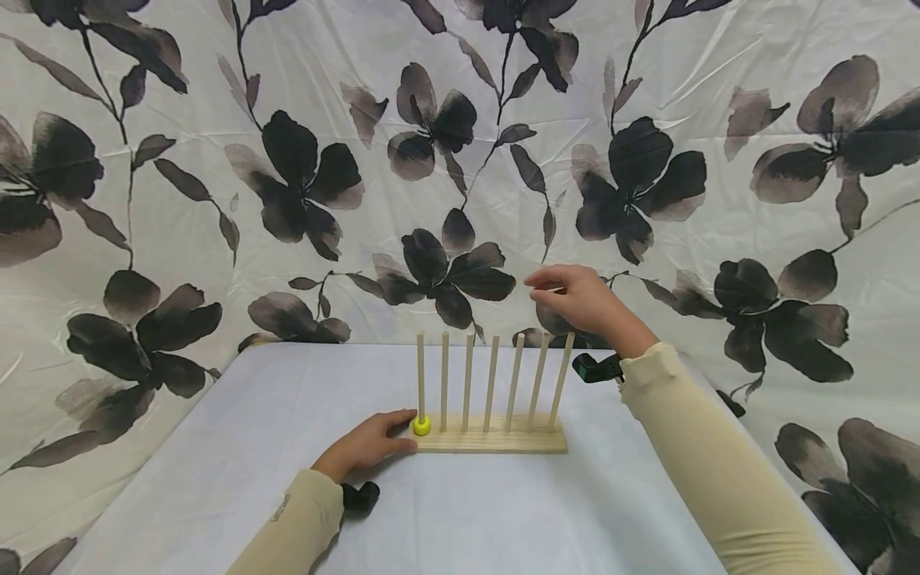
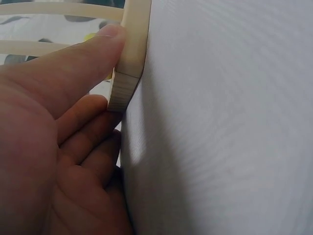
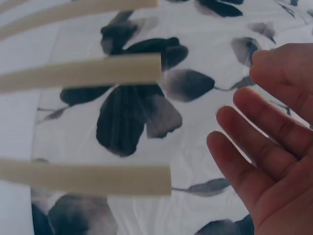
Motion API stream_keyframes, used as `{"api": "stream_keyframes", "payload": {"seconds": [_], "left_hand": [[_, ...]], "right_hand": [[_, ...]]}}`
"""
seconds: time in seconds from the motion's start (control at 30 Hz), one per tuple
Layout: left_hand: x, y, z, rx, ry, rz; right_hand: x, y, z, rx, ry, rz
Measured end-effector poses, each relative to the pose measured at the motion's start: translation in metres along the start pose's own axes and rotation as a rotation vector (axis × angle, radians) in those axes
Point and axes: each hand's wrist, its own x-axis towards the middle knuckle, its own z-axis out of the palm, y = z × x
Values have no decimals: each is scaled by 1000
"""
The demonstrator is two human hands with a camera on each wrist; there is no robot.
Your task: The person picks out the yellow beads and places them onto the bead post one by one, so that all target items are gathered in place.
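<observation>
A pale wooden peg stand [image 1: 489, 442] with several upright pegs [image 1: 467, 383] sits on the white table. At the foot of its leftmost peg lies a yellow bead [image 1: 422, 426]. My left hand [image 1: 368, 443] holds the left end of the base, with the thumb [image 2: 93, 54] along the front edge and the other fingers round the far side. Above the right-hand pegs hovers my right hand [image 1: 575, 297], its fingers loosely bent and nothing between them. In the right wrist view those fingers [image 3: 254, 147] stand apart from the peg tops [image 3: 146, 180].
A white cloth covers the table [image 1: 287, 407]. Behind it hangs a curtain with dark flowers [image 1: 431, 271], close to the table's back edge. Black wrist cameras [image 1: 596, 368] sit on both wrists.
</observation>
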Motion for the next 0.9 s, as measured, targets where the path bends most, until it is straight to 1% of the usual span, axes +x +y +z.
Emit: {"api": "stream_keyframes", "payload": {"seconds": [0.1, 0.37, 0.6, 0.77, 0.9], "left_hand": [[1, -1, 1, 5, 0, -2], [1, -1, -1, 5, -3, -10], [1, -1, 0, 0, 4, -21], [2, -2, 1, -9, 0, -25], [1, -2, 2, -6, -2, -25]], "right_hand": [[-2, 8, -3, 0, 7, 20], [-9, 30, -9, -1, 17, 110], [-16, 45, -9, -19, 29, 128], [-22, 59, -7, -24, 32, 156], [-26, 71, -6, -51, 35, 178]]}}
